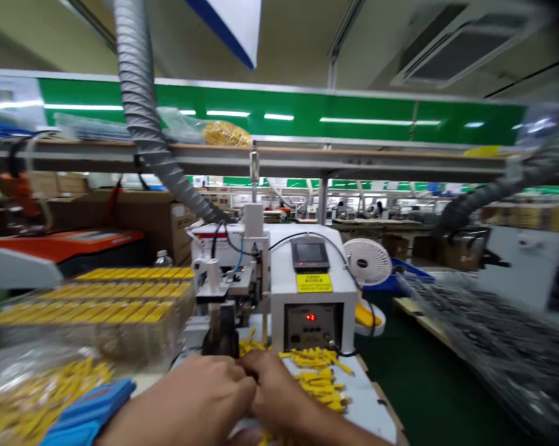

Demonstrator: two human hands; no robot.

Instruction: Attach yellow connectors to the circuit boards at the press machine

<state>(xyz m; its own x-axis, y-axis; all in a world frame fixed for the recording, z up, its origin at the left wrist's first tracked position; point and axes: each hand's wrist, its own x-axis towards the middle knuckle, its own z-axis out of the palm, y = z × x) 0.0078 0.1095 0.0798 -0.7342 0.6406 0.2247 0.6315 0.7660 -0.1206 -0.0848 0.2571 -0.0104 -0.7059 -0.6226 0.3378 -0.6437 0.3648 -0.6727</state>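
My left hand (pixel 200 393), with a blue band (pixel 91 412) at its wrist, is closed in front of the white bench machine (pixel 307 248). My right hand (pixel 272 387) is curled against it, and the two overlap. What their fingers hold, if anything, is hidden behind the backs of the hands. Just beyond them is the machine's dark lower working part (pixel 221 328). Several short yellow cable pieces (pixel 321 387) lie on the pale worktop (pixel 372 418) to the right of my right hand, and more show behind it.
At left, a bag of yellow pieces (pixel 42 387) lies before rows of yellow-topped packs (pixel 98 310). A grey duct (pixel 142 105) comes down behind the machine. A small white fan (pixel 367 262) stands at its right. Dark parts in clear plastic (pixel 470 334) fill the far right.
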